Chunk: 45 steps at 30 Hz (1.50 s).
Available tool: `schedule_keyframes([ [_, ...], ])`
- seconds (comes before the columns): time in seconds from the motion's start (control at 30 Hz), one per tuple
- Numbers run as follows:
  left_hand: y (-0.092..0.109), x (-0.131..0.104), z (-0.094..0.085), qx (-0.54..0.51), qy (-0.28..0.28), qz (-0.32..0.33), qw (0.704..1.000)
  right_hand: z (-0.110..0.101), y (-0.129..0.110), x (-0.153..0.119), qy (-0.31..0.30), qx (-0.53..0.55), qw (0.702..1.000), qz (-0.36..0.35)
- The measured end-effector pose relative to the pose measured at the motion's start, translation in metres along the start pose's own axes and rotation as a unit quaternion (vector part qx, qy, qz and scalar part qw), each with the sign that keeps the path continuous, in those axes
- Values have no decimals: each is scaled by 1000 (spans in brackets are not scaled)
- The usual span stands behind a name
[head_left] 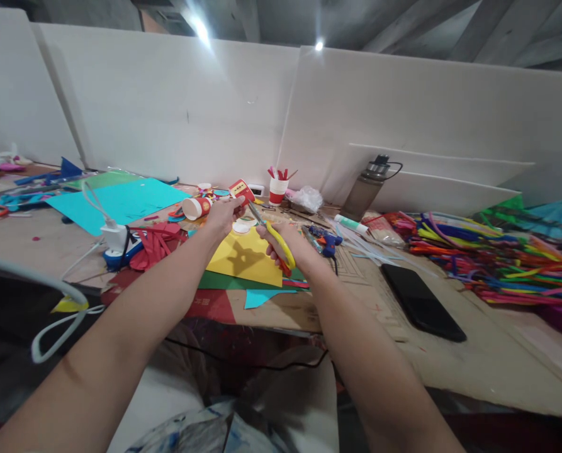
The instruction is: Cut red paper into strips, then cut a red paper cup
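My left hand (225, 212) is closed on a red and cream piece of paper cup (241, 190), held up above the table. In my right hand (281, 239) are scissors (281, 244) with yellow and red handles. Their blades point up and left, at the edge of the cup piece; whether they are cutting into it I cannot tell. Below both hands lies a yellow sheet (243, 258) on top of a green one. White round paper pieces (244, 225) rest at its far edge. Left of my left hand, a red and white paper cup (196, 208) lies on its side.
A cup of red pens (278, 189) stands at the back, near a dark bottle (363, 189). To the right are a blue glue gun (328, 243), a black phone (421, 302) and colourful pipe cleaners (502, 258). A power strip (119, 251) and cyan sheet (120, 201) lie left.
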<state>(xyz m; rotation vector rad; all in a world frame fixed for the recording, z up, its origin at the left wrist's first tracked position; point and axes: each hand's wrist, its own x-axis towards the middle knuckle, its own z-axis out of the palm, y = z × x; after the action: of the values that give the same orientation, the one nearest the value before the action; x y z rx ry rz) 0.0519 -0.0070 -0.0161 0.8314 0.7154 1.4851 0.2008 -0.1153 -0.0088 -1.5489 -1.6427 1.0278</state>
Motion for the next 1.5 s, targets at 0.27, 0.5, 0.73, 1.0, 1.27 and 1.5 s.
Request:
schedule_keyframes([
  [0.27, -3, 4, -4, -14, -13, -4, 1000, 0, 2, 3, -4, -6, 1000, -8],
  [0.5, -2, 7, -3, -30, 11, -25, 999, 0, 3, 1, 2, -19, 1000, -21],
  [0.73, -2, 6, -3, -18, 1, -17, 1000, 0, 3, 2, 8, -25, 1000, -15],
  [1.0, -5, 6, -5, -4, -18, 0, 1000, 2, 7, 5, 2, 1, 1000, -10],
  [1.27, -3, 7, -4, -22, -13, -1, 1000, 3, 9, 7, 5, 15, 1000, -19],
  [1.5, -1, 6, -2, -27, 1, -12, 1000, 3, 7, 5, 11, -6, 1000, -19],
])
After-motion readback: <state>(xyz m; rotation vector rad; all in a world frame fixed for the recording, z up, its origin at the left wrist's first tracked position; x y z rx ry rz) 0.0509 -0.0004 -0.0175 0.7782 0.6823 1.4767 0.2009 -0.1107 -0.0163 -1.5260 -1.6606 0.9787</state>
